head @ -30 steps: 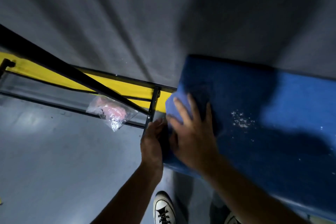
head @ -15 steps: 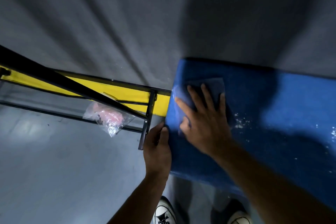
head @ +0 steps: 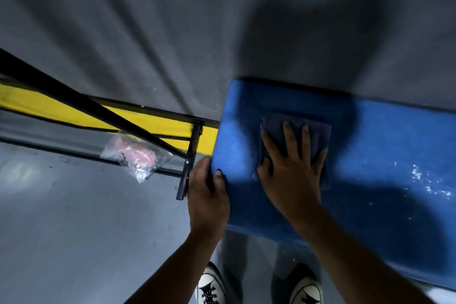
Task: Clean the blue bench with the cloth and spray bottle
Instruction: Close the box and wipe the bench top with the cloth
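At the left I saw a yellow bench (head: 61, 110) with a black metal frame (head: 188, 158), and a clear plastic bag (head: 137, 155) with something pink inside lay under it on the grey floor (head: 74, 229). My left hand (head: 207, 195) gripped the left end of the blue bench (head: 370, 205), thumb on top. My right hand (head: 293, 173) pressed a dark cloth (head: 318, 133) flat on the seat with spread, straight fingers. White specks (head: 429, 182) stayed further right. Two white shoes (head: 209, 287) stood below.

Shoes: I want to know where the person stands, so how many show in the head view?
2. The left shoe is at the bottom edge below the left forearm; the right shoe is beside it, under the blue bench. Both are cut off by the frame.
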`<state>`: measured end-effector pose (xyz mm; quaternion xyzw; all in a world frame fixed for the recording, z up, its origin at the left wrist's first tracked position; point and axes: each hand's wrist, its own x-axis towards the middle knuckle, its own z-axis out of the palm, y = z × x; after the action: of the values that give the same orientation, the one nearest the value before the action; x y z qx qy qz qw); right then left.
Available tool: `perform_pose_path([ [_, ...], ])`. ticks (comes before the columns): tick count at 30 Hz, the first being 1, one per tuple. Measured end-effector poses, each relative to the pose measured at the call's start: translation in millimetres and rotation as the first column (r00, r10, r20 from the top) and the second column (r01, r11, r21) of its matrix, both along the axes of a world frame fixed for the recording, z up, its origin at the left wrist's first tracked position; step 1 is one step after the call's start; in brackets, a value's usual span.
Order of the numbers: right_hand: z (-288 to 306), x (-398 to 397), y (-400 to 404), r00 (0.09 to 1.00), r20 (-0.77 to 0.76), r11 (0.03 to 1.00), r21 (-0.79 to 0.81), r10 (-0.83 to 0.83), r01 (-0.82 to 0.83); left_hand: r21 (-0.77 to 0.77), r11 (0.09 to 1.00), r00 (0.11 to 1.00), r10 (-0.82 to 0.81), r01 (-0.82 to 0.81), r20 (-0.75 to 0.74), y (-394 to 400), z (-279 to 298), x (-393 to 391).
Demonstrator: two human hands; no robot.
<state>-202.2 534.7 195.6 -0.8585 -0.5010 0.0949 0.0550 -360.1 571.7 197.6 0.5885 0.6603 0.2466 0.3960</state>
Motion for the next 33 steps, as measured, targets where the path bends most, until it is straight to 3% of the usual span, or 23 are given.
perform_pose_path([
  [6, 4, -20, -77, 0.999, 0.009, 0.998, -0.049, 0.032, -0.032, 0.223, 0.927, 0.954, -0.292, 0.301, -0.07, -7, -2, 26],
  [10, 2, -7, -102, 0.978, 0.024, 0.978, 0.01, 0.207, -0.208, 0.282, 0.802, 0.843, -0.449, 0.527, -0.296, -5, -14, 42],
  [13, -2, 20, -102, 0.915, 0.037, 0.916, -0.004, 0.402, -0.402, 0.25, 0.764, 0.774, -0.462, 0.595, -0.434, -6, -21, 41],
  [18, -4, 75, -72, 0.827, 0.072, 0.83, -0.006, 0.557, -0.558, 0.243, 0.771, 0.764, -0.432, 0.589, -0.479, -7, -22, 44],
  [27, -10, 150, 5, 0.91, 0.104, 0.914, 0.029, 0.401, -0.405, 0.302, 0.766, 0.786, -0.393, 0.567, -0.477, -7, -25, 46],
  [33, -6, 109, -18, 0.994, 0.024, 0.992, 0.064, 0.109, -0.11, 0.388, 0.734, 0.803, -0.357, 0.557, -0.477, -11, -29, 45],
])
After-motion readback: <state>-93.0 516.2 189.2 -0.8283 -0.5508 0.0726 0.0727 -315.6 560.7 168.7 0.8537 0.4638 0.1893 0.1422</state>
